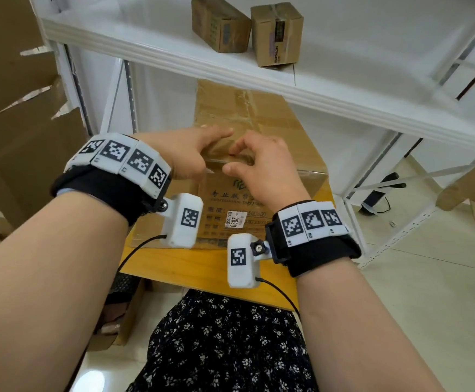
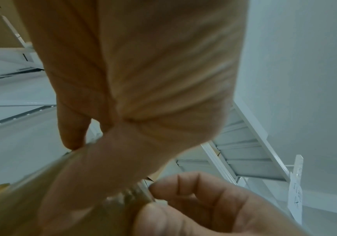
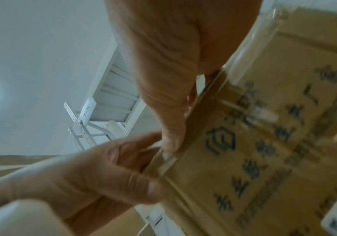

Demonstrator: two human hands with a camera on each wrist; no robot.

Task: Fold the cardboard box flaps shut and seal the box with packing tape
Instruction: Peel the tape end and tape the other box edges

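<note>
A brown cardboard box with printed text stands on a yellow table, its flaps folded shut. Clear packing tape runs along the top seam and over the near edge onto the front face. My left hand lies with straight fingers on the box top, and its thumb presses the tape on the front face. My right hand has its fingers curled on the top, and its thumb pinches the taped edge. Crinkled tape shows between both thumbs.
A white shelf board hangs low over the far half of the box, with two small taped cartons on it. Flattened cardboard leans at the left. White shelf legs stand at the right.
</note>
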